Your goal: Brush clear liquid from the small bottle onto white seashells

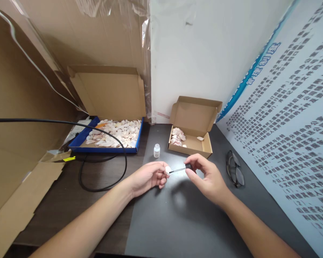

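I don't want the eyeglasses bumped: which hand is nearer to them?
Right. The right hand is left of the eyeglasses, apart from them; the left hand is farther left.

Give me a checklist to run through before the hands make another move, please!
1. Left hand gripping the small white piece, probably a shell: ok.
2. Right hand holding the brush by its dark end: ok.
3. Brush tip touching the piece: cannot tell; it's right at the edge.
4. Glass bottle standing upright: ok.
5. Enough liquid inside: cannot tell.
6. Way to the blue box unblocked: probably not ok; the black cable loops across it.
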The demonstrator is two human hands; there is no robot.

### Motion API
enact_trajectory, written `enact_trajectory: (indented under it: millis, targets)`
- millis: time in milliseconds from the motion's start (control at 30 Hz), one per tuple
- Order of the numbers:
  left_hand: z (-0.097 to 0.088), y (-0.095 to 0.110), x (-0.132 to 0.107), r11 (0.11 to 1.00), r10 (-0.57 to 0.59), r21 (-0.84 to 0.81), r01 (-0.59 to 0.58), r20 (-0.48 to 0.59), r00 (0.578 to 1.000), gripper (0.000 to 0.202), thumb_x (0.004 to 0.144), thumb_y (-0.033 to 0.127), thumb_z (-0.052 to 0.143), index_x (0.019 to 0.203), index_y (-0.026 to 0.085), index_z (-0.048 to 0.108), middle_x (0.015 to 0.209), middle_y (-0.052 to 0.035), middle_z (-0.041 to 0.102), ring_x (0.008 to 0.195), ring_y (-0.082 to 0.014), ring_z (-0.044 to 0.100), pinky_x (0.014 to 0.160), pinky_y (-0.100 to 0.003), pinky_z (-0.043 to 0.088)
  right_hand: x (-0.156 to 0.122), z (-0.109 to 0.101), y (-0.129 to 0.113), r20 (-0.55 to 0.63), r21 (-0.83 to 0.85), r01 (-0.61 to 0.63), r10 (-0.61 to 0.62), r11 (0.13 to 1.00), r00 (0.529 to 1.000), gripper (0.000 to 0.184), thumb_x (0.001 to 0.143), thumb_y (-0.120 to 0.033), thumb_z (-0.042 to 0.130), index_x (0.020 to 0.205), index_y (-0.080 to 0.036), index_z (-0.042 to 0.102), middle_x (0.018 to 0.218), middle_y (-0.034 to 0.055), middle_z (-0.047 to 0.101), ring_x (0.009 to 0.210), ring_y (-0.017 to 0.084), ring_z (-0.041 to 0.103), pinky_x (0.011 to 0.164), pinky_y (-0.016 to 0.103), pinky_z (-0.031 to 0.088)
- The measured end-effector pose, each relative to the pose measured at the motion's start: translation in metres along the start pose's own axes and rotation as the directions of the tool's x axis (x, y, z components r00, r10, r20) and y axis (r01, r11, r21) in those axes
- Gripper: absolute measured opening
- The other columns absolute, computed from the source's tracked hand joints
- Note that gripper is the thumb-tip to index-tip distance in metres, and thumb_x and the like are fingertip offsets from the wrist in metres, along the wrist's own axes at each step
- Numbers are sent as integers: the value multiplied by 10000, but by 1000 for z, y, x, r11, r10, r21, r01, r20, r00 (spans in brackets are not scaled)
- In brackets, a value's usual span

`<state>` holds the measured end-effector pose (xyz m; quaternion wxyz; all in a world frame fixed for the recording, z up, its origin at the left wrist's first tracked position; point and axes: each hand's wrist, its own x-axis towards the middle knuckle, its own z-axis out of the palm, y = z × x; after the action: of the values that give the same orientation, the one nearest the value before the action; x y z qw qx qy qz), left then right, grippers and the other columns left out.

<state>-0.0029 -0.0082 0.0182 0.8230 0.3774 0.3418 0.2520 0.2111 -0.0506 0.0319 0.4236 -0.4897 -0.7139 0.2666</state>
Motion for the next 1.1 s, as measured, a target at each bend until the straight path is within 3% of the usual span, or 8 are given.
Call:
enact_trajectory:
  millis: [533,767,1100]
  targets:
    - [2,0,0,997,41,67,-37,-66,997,113,735,228,655,779,146,590,690,6,558,545,-83,495,480,-183,366,1,2,0,3,-32,-20,20,999,1000,61,834,-194,566,891,-213,560,704,-20,542,632,147,512,618,270,451]
    - [1,-1,1,995,57,84,-50,-85,995,194,722,269,715,828,144,610,797,-25,620,571,-84,525,489,-193,361,1,2,-2,11,-41,-17,18,999,1000,74,818,-189,581,884,-213,559,683,-28,540,608,144,519,596,266,450]
    - [2,0,-1,993,54,106,-45,-82,995,187,719,259,701,829,144,602,784,-8,609,554,-67,476,494,-188,344,2,1,-3,15,-38,-20,21,999,1000,73,805,-187,575,866,-216,546,688,-29,527,606,141,506,599,265,450]
